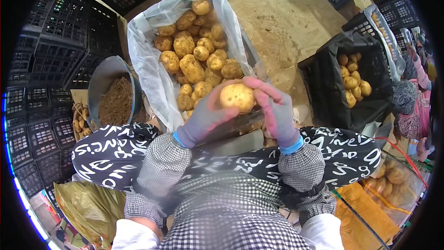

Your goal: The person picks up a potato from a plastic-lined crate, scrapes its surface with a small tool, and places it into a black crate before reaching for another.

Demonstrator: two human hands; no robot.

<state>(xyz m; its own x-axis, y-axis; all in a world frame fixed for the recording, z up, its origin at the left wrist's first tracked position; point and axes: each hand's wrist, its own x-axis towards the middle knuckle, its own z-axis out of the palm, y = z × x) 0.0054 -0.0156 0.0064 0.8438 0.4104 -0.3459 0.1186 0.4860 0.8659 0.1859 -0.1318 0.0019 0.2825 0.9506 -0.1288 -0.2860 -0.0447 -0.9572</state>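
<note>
Potato [237, 97] — long axis roughly sideways; right fingers [225, 113], left fingers [263, 86] closed around it — above potato-filled bag [147, 60].

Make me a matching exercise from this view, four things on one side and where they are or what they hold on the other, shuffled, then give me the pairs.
Things:
1. Held potato
2. Bucket
3. White liner
4. Black bag

Places and states:
A. Off to the right, with potatoes inside
B. Between the left hand and right hand
C. Around the large potato heap ahead
D. Partly filled with brown soil

Right pairs: 1-B, 2-D, 3-C, 4-A
</note>
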